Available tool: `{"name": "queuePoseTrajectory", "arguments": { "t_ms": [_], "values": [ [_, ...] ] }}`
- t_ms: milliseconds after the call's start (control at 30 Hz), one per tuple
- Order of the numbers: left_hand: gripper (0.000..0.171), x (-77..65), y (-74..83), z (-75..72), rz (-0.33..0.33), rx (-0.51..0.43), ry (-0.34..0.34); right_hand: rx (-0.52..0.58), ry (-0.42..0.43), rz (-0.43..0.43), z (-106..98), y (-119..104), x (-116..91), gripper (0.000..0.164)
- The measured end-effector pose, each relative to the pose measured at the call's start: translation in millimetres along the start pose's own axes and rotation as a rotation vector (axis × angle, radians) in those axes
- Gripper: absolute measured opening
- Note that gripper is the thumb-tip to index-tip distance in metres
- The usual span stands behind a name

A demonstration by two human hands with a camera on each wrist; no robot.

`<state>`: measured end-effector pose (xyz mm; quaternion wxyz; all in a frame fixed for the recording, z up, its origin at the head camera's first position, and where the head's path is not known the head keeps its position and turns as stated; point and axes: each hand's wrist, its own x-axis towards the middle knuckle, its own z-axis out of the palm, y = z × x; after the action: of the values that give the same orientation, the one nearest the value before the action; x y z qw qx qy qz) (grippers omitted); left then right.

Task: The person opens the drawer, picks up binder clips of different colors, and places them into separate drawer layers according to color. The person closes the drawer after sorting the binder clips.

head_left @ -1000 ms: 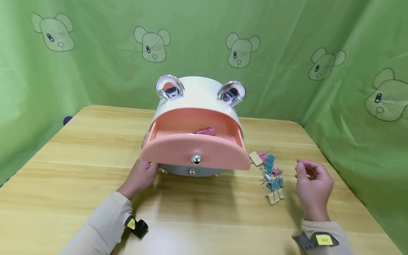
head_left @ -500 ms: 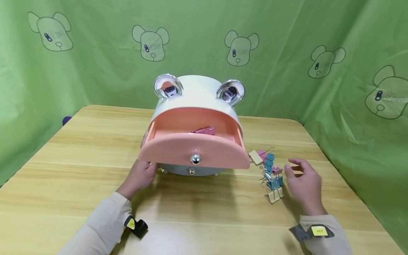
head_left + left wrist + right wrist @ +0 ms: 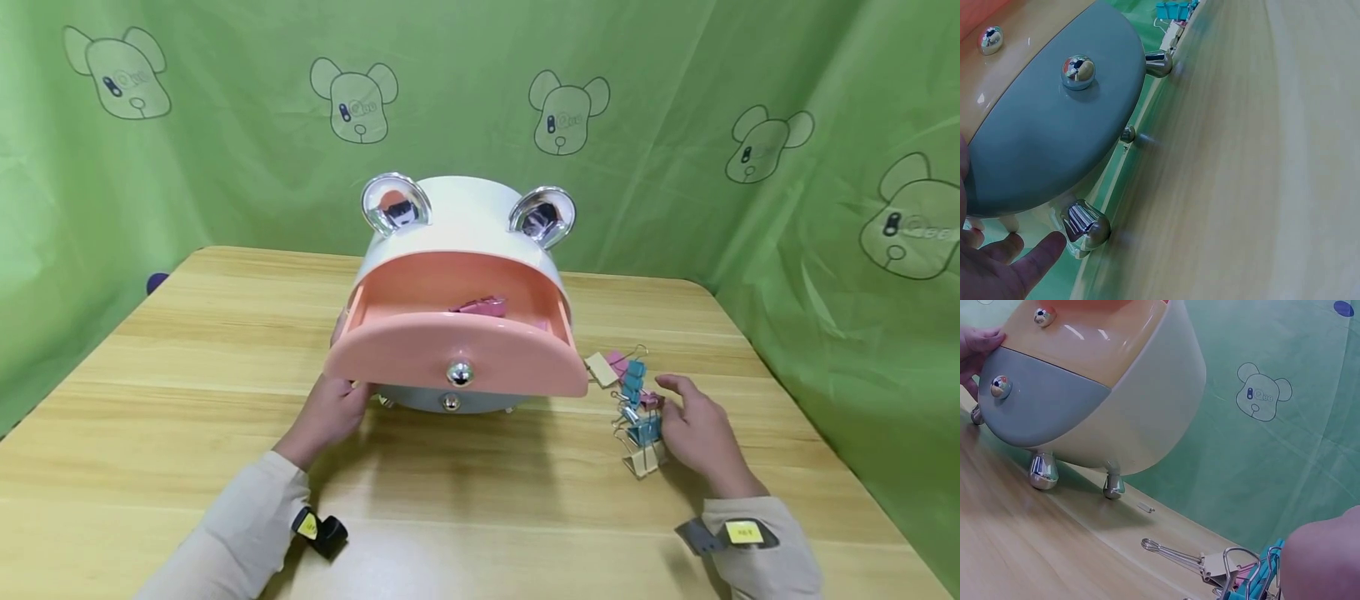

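Note:
A white drawer box (image 3: 468, 204) with silver ear-like rounds stands on silver feet. Its pink top drawer (image 3: 397, 358) is pulled out, and a pink binder clip (image 3: 487, 307) lies inside. My left hand (image 3: 333, 412) grips the box's left side; the right wrist view shows its thumb at the front edge. Several binder clips lie in a row to the right: a teal one (image 3: 633, 383), a small pink one (image 3: 649, 402), a cream one (image 3: 642, 461). My right hand (image 3: 701, 433) is right at them, index finger and thumb apart beside the small pink clip.
The wooden table (image 3: 187, 375) carries everything. Below the pulled-out drawer is a blue-grey bottom drawer (image 3: 1060, 137) with a silver knob. A green curtain (image 3: 480, 83) with bear drawings hangs behind and at the sides. A wrist camera (image 3: 326, 537) sits at the left sleeve.
My right hand has moved left from the table's right side to the binder clips. The left hand, the box and its open drawer have stayed in place.

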<state>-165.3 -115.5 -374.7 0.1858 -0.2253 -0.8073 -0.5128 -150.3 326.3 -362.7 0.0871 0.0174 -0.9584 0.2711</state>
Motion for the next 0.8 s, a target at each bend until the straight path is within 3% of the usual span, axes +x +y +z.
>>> {"name": "queuePoseTrajectory", "arguments": {
  "t_ms": [367, 633, 800],
  "values": [
    [0.052, -1.7, 0.9, -0.3, -0.011, 0.009, -0.007, -0.048, -0.14, -0.003, 2.4, 1.0, 4.5, 0.046],
    [0.046, -3.2, 3.0, -2.0, -0.07, 0.013, -0.023, -0.094, -0.093, 0.034, -1.4, 6.1, 3.6, 0.04],
    [0.047, -3.6, 3.2, -1.8, -0.065, 0.012, -0.023, -0.107, -0.094, 0.065, -5.3, 9.6, 2.2, 0.036]
  ]
}}
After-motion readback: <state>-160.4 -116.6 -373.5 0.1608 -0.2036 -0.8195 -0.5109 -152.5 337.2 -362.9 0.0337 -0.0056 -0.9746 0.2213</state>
